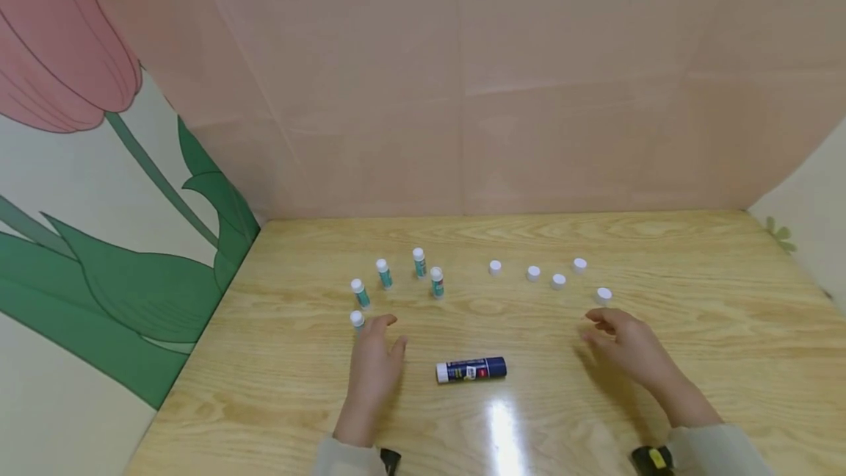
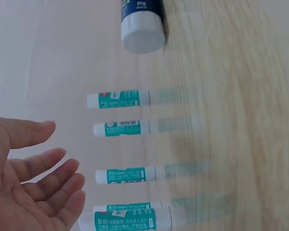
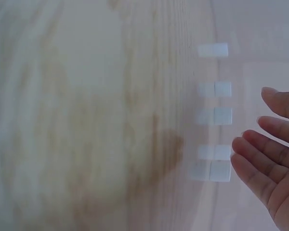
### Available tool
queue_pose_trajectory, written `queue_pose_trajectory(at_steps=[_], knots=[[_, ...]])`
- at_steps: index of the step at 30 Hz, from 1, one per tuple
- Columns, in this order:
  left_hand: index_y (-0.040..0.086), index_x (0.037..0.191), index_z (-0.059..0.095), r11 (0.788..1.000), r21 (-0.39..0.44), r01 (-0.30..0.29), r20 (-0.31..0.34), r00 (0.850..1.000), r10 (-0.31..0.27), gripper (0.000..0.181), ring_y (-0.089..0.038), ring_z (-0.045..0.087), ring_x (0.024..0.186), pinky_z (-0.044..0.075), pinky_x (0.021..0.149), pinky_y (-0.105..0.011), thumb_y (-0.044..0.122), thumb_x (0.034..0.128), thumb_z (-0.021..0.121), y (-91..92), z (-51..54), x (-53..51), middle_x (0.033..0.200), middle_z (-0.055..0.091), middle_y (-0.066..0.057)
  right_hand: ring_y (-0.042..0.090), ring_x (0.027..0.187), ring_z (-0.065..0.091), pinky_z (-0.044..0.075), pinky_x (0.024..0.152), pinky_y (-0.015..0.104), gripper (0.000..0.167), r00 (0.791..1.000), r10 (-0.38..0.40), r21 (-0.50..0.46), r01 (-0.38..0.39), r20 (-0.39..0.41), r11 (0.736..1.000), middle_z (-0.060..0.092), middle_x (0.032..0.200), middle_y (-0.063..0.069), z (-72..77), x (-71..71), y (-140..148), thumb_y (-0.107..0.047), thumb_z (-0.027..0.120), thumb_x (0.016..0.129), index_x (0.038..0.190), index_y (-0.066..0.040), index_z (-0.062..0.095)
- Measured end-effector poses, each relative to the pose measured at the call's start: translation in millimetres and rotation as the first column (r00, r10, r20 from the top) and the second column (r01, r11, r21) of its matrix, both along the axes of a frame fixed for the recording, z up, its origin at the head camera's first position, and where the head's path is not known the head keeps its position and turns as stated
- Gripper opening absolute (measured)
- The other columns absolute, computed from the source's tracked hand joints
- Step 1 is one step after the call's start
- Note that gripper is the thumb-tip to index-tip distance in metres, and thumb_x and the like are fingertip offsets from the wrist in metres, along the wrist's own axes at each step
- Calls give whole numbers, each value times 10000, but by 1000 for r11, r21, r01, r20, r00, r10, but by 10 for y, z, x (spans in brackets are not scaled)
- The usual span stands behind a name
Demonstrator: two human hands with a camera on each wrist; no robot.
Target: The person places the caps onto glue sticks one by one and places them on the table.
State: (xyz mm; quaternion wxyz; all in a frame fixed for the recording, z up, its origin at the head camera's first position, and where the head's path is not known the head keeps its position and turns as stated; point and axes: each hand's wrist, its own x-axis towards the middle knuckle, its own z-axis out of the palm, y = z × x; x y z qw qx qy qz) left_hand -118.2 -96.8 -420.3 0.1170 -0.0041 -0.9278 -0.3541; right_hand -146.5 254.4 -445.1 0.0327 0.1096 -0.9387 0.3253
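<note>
Far left of the frame: wall (image 1: 40,358) printed with a pink tulip (image 1: 62,42) and green leaves (image 1: 152,285). Then the wood-grain desk (image 1: 231,388), pinkish-tan backdrop (image 1: 370,94) rising behind it. Left of centre, five small teal tubes (image 1: 363,298) with white tops stand upright in a loose bent row. Left hand (image 1: 374,369) comes up from the lower centre-left, pale sleeve (image 1: 346,458), just beside the nearest tube and partly covering it; contact can't be told. Its fingers are loosely extended, thumb apart. Bottom centre, right of that hand, a larger navy tube (image 1: 485,368) lies on its side, white end pointing left. Right of centre, five white caps (image 1: 558,281) sit spaced out on the desk, the rightmost one nearest the front. Right hand (image 1: 628,347) reaches in from the lower right, near that rightmost cap; fingers relaxed, slightly bent, thumb apart. Black-and-yellow wrist gear (image 1: 652,460) shows by its sleeve (image 1: 717,450). Far right edge: pale wall (image 1: 809,204) with small green leaf print (image 1: 781,233).
</note>
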Motion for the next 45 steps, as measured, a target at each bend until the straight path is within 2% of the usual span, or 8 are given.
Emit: queue_pose_trajectory(at_steps=[7, 11, 17, 24, 32, 36, 45], knots=[[-8, 1017, 543, 999, 28, -43, -98, 994, 45, 277, -265, 473, 941, 417, 769, -372, 71, 768, 634, -42, 41, 3, 980, 517, -119, 440, 864, 509, 417, 700, 512, 365, 1000, -1, 4, 1, -6, 1000, 538, 971, 283, -2, -21, 16, -144, 612, 804, 1051, 105, 511], [-13, 1005, 541, 999, 32, -41, -158, 986, 46, 273, -261, 465, 952, 412, 783, -369, 53, 760, 641, -79, 32, -10, 982, 514, -111, 434, 864, 507, 417, 696, 510, 364, 1000, 1, 10, -1, -2, 1000, 531, 972, 288, 3, -30, 33, -136, 604, 807, 1060, 106, 506], [-13, 1022, 537, 997, 63, -51, -207, 976, 63, 297, -270, 421, 1012, 394, 816, -381, 44, 753, 650, -126, 35, -14, 1039, 487, -119, 440, 876, 493, 411, 698, 517, 384, 1000, 4, 16, -4, -5, 1000, 512, 992, 298, 1, -40, 57, -149, 599, 810, 1073, 109, 491], [-6, 1052, 523, 989, 105, -106, -192, 973, 125, 341, -274, 387, 1021, 393, 801, -391, 49, 745, 659, -190, 16, -20, 1087, 458, -128, 439, 859, 493, 402, 705, 519, 393, 1000, -6, 21, 6, -28, 1000, 517, 982, 303, -4, -53, 66, -137, 616, 793, 1068, 116, 495], [-27, 1071, 502, 986, 118, -114, -165, 977, 133, 363, -287, 365, 1049, 374, 828, -400, 49, 750, 654, -249, -28, -27, 1116, 450, -146, 447, 858, 487, 396, 701, 525, 399, 999, -15, 22, 16, -31, 1000, 502, 990, 315, 0, -66, 85, -115, 621, 786, 1074, 123, 484], [-31, 1077, 496, 983, 141, -120, -151, 979, 141, 368, -287, 362, 1049, 367, 834, -404, 44, 751, 651, -261, -55, -39, 1120, 449, -150, 442, 854, 488, 392, 696, 530, 394, 998, -17, 23, 19, -57, 1000, 502, 980, 316, -13, -83, 108, -80, 628, 767, 1071, 125, 484], [-37, 1088, 484, 971, 190, -142, -121, 979, 167, 380, -290, 361, 1051, 359, 841, -420, 29, 750, 647, -286, -85, -83, 1122, 448, -155, 476, 914, 447, 365, 729, 549, 417, 999, -18, 18, 19, -49, 1000, 468, 1020, 349, -23, -158, 167, -95, 624, 777, 1081, 144, 467]])
